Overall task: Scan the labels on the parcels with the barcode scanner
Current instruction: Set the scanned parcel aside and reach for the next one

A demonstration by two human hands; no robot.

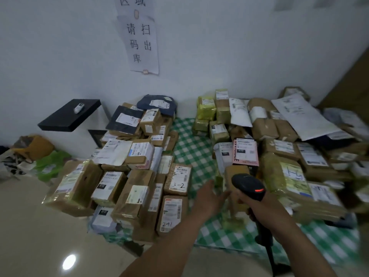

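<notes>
**As the scanner glows red, an empty hand is reaching toward the parcels**

While the right hand (252,203) is curling tight round the handle of the black plastic scanner (247,184) at 4 o'clock, a red light is glowing on its rounded head. The left hand (209,198) is stretching out beside it, fingers straight and spread, holding nothing. Blur is hiding whether they are touching the brown carton (236,171) ahead.

Parcels are lying in two heaps, one at 8 o'clock (137,156) and one at 2 o'clock (279,132), on a green-and-white checked cloth (191,148). They are taped brown cartons, white and dark poly bags and yellow-green wrapped blocks, most bearing white printed labels.

At 3 o'clock a pink box (245,154) is showing "070" on a black tag. At 6 o'clock two cartons are carrying handwritten "3-2" (179,178) and "241" (171,213). At 12 o'clock a paper sign (142,43) on the white wall is reading 请扫码出库. At 9 o'clock a flat black shelf (65,118) is holding a small white device (79,107).
</notes>
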